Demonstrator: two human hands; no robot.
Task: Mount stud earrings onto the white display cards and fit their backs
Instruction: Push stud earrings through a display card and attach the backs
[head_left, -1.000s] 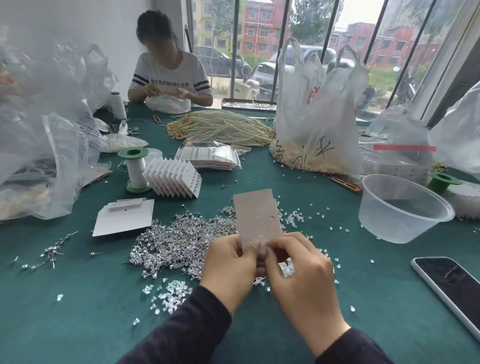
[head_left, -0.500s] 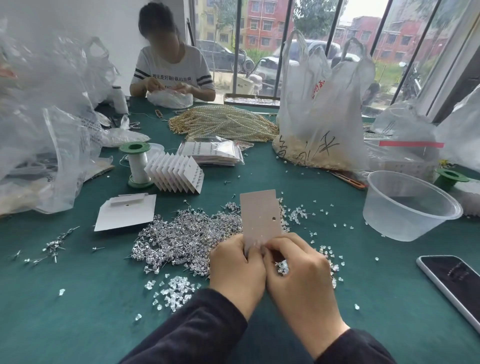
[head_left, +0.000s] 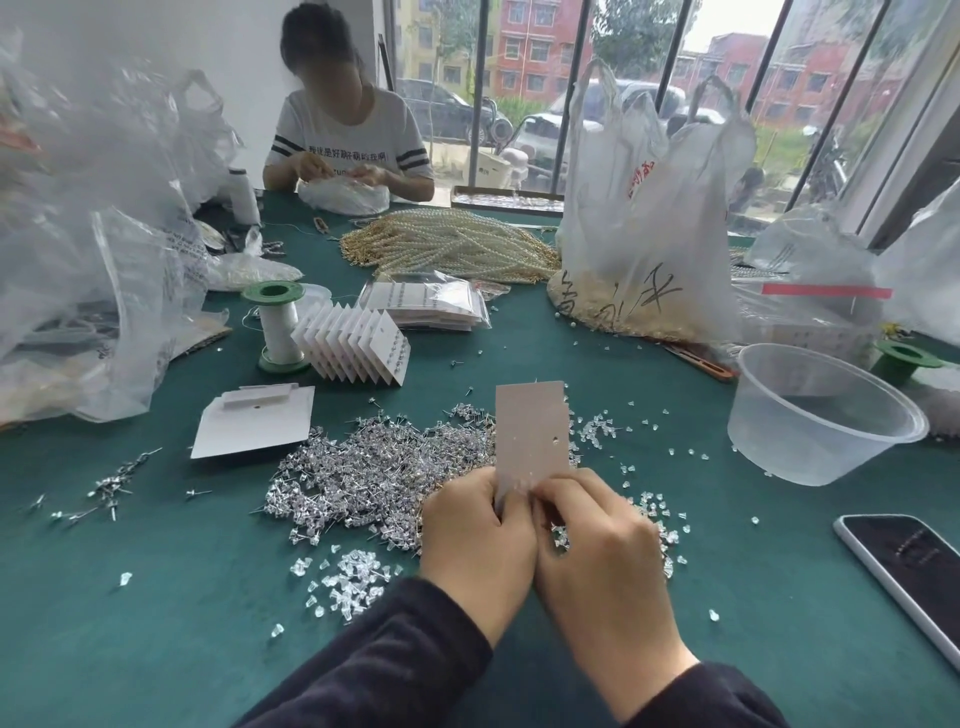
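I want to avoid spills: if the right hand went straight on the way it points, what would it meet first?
The white card, whose lower edge the right hand pinches; beyond it, probably the stud earring pile, though the hand's height is unclear.

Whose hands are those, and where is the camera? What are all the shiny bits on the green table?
The camera sits on a person's head and looks down, so you see that person's own hands. The left hand and right hand both pinch the bottom edge of a white card, held upright. On the green table lies a heap of silver stud earrings, and nearer, little clear backs. To the right are a plastic bowl and a phone. Another person works across the table. Anything tiny between the fingers is too small to see.
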